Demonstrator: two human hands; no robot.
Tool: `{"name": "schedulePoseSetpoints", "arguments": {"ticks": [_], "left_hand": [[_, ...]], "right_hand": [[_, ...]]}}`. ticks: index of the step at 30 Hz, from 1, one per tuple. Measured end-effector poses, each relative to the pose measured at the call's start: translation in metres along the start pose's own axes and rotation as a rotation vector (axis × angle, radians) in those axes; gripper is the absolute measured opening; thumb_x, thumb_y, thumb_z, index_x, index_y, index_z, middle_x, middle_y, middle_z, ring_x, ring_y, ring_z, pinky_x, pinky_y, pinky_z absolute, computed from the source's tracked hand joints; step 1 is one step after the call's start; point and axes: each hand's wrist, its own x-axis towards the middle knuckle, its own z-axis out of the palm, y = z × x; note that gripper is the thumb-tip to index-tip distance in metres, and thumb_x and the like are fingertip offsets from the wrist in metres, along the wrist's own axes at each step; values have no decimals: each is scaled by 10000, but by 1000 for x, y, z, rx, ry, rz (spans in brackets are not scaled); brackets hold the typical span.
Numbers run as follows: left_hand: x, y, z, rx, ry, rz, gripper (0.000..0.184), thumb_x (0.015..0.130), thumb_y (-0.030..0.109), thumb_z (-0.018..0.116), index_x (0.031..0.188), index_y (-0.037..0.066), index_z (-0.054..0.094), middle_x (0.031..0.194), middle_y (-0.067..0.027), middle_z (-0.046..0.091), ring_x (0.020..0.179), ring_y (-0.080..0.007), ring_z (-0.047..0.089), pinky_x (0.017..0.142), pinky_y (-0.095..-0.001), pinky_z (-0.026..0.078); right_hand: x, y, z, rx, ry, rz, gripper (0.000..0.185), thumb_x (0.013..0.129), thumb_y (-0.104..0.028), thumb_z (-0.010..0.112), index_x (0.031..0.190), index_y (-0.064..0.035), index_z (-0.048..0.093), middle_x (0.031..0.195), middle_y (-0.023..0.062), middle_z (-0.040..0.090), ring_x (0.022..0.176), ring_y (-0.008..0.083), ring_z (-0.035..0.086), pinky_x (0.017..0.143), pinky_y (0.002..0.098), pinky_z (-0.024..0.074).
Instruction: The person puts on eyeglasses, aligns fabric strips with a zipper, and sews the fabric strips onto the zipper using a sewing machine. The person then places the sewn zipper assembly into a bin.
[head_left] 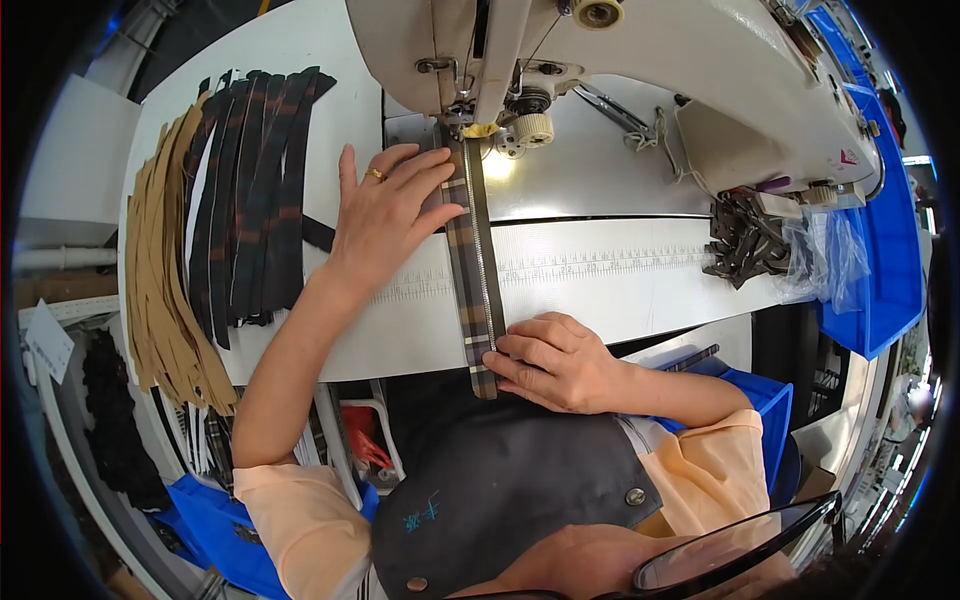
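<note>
A plaid fabric strip with a zipper [467,250] runs from under the presser foot of the white sewing machine [650,60] down over the table's front edge. My left hand [390,205] lies on the strip's left side near the needle area, fingers spread, a ring on one finger. Lower down, my right hand [555,362] pinches the strip's right edge near its lower end, with its fingers curled. A yellow piece [480,130] sits at the presser foot. The strip's far end is hidden beneath the machine head.
Tan strips [160,250] and dark plaid strips [262,200] lie at the left of the white table [610,290]. Dark small parts [745,240], a clear plastic bag [825,255] and a blue bin [885,270] are at the right. Tweezers [612,108] lie behind the needle area.
</note>
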Motion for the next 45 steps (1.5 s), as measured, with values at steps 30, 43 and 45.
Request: {"name": "schedulePoseSetpoints", "arguments": {"ticks": [30, 43, 45], "left_hand": [[-2, -3, 3, -21, 92, 17, 344, 775, 306, 691, 1078, 145, 655, 1170, 84, 614, 1072, -164, 529, 1032, -639, 173], [0, -8, 6, -52, 129, 49, 278, 772, 283, 704, 1012, 146, 675, 1130, 87, 628, 1070, -144, 537, 1049, -623, 125], [-2, -10, 8, -41, 137, 90, 276, 773, 287, 701, 1008, 143, 672, 1124, 85, 629, 1071, -147, 536, 1048, -624, 124]], "right_hand": [[15, 11, -4, -10, -11, -13, 352, 695, -137, 721, 1008, 4, 646, 962, 71, 583, 913, 212, 557, 762, 321, 461], [26, 23, -5, 18, -45, -3, 353, 696, -117, 699, 1019, 13, 643, 910, 59, 571, 893, 200, 555, 742, 309, 454], [30, 28, -5, 20, -45, -11, 346, 697, -113, 693, 1015, 16, 643, 901, 58, 566, 890, 201, 553, 738, 309, 453]]}}
